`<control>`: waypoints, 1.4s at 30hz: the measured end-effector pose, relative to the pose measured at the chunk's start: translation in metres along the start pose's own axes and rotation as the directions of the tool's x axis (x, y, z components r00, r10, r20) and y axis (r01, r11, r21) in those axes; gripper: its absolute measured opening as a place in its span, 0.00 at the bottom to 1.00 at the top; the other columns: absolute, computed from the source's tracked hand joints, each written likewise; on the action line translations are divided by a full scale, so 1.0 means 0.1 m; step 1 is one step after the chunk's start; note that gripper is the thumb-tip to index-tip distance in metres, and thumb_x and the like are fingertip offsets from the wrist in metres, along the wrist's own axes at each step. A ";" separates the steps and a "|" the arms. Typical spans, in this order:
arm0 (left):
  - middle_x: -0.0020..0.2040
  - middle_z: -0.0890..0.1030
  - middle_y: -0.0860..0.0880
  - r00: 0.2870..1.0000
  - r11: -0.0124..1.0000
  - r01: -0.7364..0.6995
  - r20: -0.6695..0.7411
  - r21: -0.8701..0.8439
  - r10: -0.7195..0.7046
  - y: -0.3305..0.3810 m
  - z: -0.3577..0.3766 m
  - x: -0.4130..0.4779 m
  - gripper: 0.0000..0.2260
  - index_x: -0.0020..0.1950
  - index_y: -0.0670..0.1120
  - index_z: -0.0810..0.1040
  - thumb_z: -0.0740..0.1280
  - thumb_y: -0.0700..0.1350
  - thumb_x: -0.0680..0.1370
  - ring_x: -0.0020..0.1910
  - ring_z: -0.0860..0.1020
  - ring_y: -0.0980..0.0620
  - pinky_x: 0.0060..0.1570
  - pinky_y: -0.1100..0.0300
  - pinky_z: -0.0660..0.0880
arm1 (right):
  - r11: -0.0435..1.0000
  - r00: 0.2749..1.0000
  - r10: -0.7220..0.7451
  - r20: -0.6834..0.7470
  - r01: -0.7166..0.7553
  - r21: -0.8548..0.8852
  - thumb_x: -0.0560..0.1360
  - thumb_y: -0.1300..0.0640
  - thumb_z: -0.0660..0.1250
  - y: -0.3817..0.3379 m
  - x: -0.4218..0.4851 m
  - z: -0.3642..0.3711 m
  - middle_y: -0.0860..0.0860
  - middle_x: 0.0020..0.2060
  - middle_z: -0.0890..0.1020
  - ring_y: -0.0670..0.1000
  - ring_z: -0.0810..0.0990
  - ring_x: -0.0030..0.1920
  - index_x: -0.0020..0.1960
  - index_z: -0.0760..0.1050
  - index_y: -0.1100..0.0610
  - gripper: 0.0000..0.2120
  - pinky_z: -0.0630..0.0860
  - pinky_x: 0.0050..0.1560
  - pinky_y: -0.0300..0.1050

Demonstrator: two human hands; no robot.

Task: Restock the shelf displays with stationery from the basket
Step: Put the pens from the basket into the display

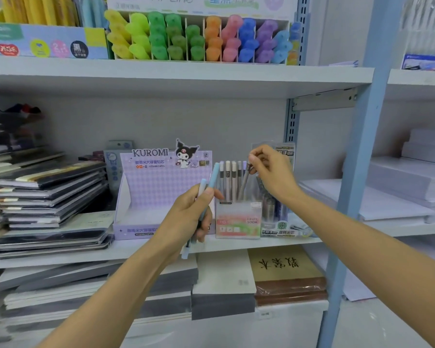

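My left hand [186, 217] grips a small bunch of pens [209, 187], light blue and white, in front of the middle shelf. My right hand [269, 169] pinches the top of a grey pen [244, 182] that stands tilted in the clear Fruit Soda pen box [237, 222]. Several other pens [227, 179] stand upright in that box. The basket is out of view.
A purple Kuromi display box [146, 192] stands left of the pen box, a second pen display [279, 217] to its right. Stacked notebooks [48, 192] fill the shelf's left. Highlighters [199, 38] line the upper shelf. A blue shelf post [354, 172] rises at right, paper stacks [407, 187] beyond.
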State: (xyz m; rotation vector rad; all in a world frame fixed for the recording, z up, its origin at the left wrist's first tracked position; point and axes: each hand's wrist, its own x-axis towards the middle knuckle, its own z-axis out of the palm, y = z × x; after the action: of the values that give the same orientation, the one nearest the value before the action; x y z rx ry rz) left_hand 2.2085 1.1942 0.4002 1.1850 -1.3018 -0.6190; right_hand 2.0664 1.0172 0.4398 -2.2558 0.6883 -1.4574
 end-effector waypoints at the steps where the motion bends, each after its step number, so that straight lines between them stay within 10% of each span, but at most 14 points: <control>1: 0.26 0.68 0.50 1.000 1.000 -0.017 -0.005 -0.008 0.017 -0.01 -0.01 0.01 0.13 0.51 0.51 0.79 0.58 0.56 0.82 0.22 0.63 0.53 0.23 0.62 0.64 | 0.999 0.999 -0.026 0.026 0.026 -0.032 0.81 0.58 0.62 0.02 0.00 0.02 0.53 0.42 0.83 0.51 0.83 0.42 0.51 0.76 0.60 0.06 0.80 0.49 0.51; 18: 0.29 0.71 0.51 0.997 0.997 0.079 0.014 -0.008 -0.079 -0.19 0.03 0.11 0.14 0.52 0.48 0.79 0.57 0.52 0.83 0.25 0.69 0.53 0.27 0.61 0.69 | 0.933 0.986 -0.025 0.167 0.083 -0.350 0.79 0.56 0.64 0.14 0.15 0.13 0.54 0.51 0.78 0.53 0.74 0.55 0.58 0.79 0.55 0.10 0.71 0.58 0.49; 22: 0.28 0.71 0.51 0.996 0.996 0.086 0.010 -0.010 -0.086 -0.16 0.03 0.09 0.14 0.52 0.48 0.79 0.57 0.53 0.83 0.25 0.68 0.53 0.25 0.63 0.68 | 0.988 0.994 -0.071 0.087 0.082 -0.133 0.80 0.54 0.63 -0.12 0.05 0.03 0.50 0.49 0.79 0.50 0.76 0.50 0.58 0.79 0.55 0.11 0.73 0.53 0.45; 26: 0.29 0.71 0.50 0.997 0.997 0.076 0.035 -0.009 -0.076 -0.12 0.05 0.05 0.14 0.53 0.47 0.79 0.57 0.53 0.83 0.25 0.68 0.52 0.26 0.63 0.68 | 0.955 0.904 -0.092 0.418 -0.039 0.295 0.79 0.52 0.64 -0.44 -0.11 -0.09 0.48 0.47 0.83 0.49 0.82 0.44 0.59 0.78 0.51 0.10 0.81 0.49 0.45; 31: 0.31 0.75 0.48 0.995 0.998 0.060 0.076 0.001 -0.060 -0.04 0.09 -0.02 0.15 0.54 0.45 0.80 0.58 0.53 0.83 0.27 0.73 0.51 0.27 0.62 0.71 | 0.912 0.898 -0.099 0.428 -0.091 0.401 0.76 0.62 0.69 -0.50 -0.20 -0.14 0.62 0.45 0.83 0.52 0.82 0.42 0.52 0.80 0.62 0.07 0.80 0.49 0.43; 37: 0.34 0.77 0.50 0.981 0.982 0.109 -0.142 -0.151 -0.131 0.07 -0.03 -0.06 0.09 0.50 0.43 0.81 0.68 0.49 0.77 0.23 0.68 0.55 0.19 0.68 0.59 | 0.837 0.970 0.018 0.244 -0.148 0.527 0.73 0.65 0.70 -0.45 -0.22 -0.35 0.55 0.37 0.84 0.49 0.82 0.36 0.47 0.80 0.63 0.03 0.81 0.42 0.39; 42: 0.30 0.78 0.54 0.916 0.971 0.014 -0.386 -0.240 -0.109 0.15 -0.05 -0.11 0.07 0.42 0.45 0.81 0.73 0.47 0.74 0.21 0.66 0.58 0.18 0.68 0.61 | 0.871 0.861 0.022 0.507 -0.266 0.413 0.69 0.57 0.74 -0.38 -0.38 -0.41 0.55 0.39 0.85 0.50 0.83 0.39 0.45 0.80 0.60 0.09 0.79 0.42 0.37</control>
State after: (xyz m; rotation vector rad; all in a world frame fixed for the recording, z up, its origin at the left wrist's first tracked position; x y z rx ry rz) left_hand 2.2071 1.2107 0.4098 1.0912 -0.8257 -0.5258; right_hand 2.0231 1.0682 0.4494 -1.9976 0.2902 -0.8009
